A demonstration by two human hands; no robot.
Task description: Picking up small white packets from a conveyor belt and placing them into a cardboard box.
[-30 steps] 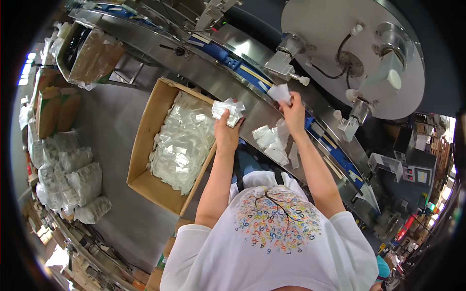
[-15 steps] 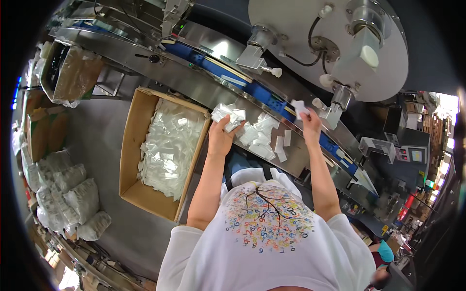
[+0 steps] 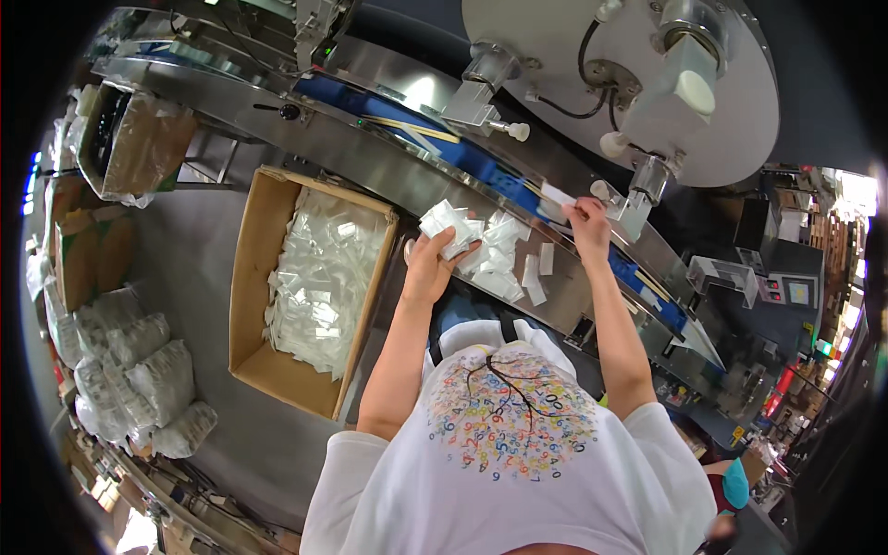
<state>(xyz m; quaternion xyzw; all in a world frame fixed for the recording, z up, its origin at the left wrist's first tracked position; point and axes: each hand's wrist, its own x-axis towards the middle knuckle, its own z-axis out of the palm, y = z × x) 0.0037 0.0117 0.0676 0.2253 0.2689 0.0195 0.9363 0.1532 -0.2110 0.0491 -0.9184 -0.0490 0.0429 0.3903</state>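
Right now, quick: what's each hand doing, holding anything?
Left hand: closed on a bunch of small white packets.
Right hand: pinching a single white packet over the blue belt.

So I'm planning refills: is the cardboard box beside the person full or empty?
Well filled: the open cardboard box holds a heap of clear packets across most of its floor.

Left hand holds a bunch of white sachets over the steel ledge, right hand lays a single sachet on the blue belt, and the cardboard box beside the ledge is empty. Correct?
Not quite. The head view shows the cardboard box full of white sachets, not empty. The left hand and right hand are as you describe.
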